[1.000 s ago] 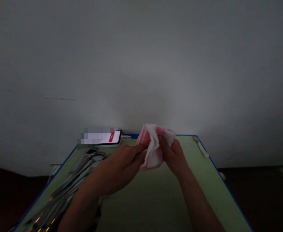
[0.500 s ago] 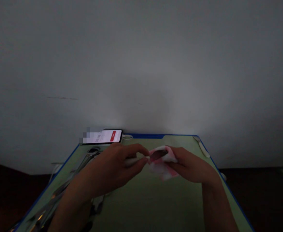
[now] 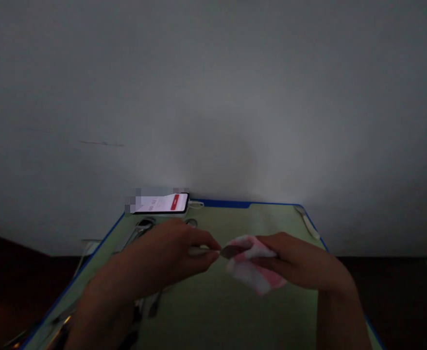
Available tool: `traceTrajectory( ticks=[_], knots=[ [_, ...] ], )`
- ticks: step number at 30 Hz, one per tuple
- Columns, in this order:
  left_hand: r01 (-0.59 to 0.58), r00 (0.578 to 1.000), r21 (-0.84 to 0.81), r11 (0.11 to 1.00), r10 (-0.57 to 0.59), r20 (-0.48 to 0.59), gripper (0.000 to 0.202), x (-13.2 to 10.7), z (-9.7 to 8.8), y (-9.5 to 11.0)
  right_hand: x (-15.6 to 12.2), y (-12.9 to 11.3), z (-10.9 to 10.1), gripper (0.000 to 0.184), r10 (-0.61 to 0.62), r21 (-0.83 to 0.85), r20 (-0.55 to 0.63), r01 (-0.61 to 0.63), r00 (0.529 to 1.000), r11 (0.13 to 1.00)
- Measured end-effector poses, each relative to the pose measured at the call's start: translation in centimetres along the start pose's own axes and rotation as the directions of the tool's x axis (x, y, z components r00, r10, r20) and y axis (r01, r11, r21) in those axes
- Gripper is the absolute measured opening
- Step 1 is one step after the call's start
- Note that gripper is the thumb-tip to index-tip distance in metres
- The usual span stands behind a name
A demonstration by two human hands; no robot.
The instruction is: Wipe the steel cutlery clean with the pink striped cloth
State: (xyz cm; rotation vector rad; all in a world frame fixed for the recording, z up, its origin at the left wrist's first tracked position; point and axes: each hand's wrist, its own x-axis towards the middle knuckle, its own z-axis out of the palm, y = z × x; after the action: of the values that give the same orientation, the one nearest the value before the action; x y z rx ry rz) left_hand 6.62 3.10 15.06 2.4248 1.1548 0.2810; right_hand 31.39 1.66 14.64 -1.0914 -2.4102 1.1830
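Observation:
My left hand (image 3: 184,250) is closed around the pale handle of a piece of cutlery with a broad metal end (image 3: 230,251); whether it is a spoon or a knife, I cannot tell. A pink and white cloth (image 3: 251,272) is folded over the far part of that metal end. Thumb and fingers of my right hand (image 3: 293,255) pinch the cloth around it, and its loose corner hangs below. Both hands are above the green tabletop (image 3: 228,311), a short gap apart.
Several metal utensils (image 3: 145,223) lie along the table's left side, partly hidden by my left arm. A phone (image 3: 162,204) with a white cable (image 3: 196,204) rests at the back left, against the wall. A white-handled utensil (image 3: 310,226) lies at the back right corner.
My right hand and the cloth have moved slightly right and down, uncovering more of the metal end near the handle. The cloth's loose corner hangs lower. The view has shifted a little.

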Motion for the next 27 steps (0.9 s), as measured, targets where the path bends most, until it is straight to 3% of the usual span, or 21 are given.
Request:
traceTrajectory(
  ticks=[3, 7, 10, 13, 17, 22, 27],
  knots=[
    [-0.044, 0.998, 0.013, 0.999, 0.044, 0.04, 0.027, 0.4, 0.5, 0.4, 0.3, -0.5, 0.3, 0.031, -0.025, 0.015, 0.014, 0.025, 1.0, 1.0],
    [-0.118, 0.992, 0.11, 0.987, 0.113, 0.052, 0.022, 1.0, 1.4, 1.3, 1.3, -0.3, 1.3, 0.025, 0.022, -0.111, 0.032, -0.018, 0.999, 0.994],
    [-0.091, 0.996, 0.176, 0.98, 0.091, 0.011, 0.018, 1.2, 1.6, 1.6, 1.9, 0.3, 1.7, 0.022, 0.039, -0.166, 0.055, -0.029, 0.998, 0.986],
    [-0.086, 0.996, 0.115, 0.99, 0.085, 0.013, 0.019, 1.2, 1.3, 1.7, 1.8, 0.5, 1.4, 0.018, 0.019, -0.146, 0.078, -0.007, 0.997, 0.989],
    [-0.07, 0.998, 0.068, 0.995, 0.07, 0.003, 0.022, 1.3, 1.1, 1.8, 1.3, 0.7, 0.7, 0.016, 0.015, -0.128, -0.002, -0.015, 1.0, 0.992],
    [-0.098, 0.994, 0.162, 0.982, 0.103, -0.024, 0.035, 1.5, 1.6, 1.8, 1.4, 1.8, 0.1, 0.02, -0.026, -0.092, -0.068, 0.02, 0.997, 0.996],
    [-0.148, 0.987, 0.197, 0.969, 0.156, -0.029, 0.034, 1.4, 1.5, 1.6, 1.4, 2.5, -0.2, 0.025, -0.062, -0.063, -0.097, 0.056, 0.993, 0.996]
  ],
)
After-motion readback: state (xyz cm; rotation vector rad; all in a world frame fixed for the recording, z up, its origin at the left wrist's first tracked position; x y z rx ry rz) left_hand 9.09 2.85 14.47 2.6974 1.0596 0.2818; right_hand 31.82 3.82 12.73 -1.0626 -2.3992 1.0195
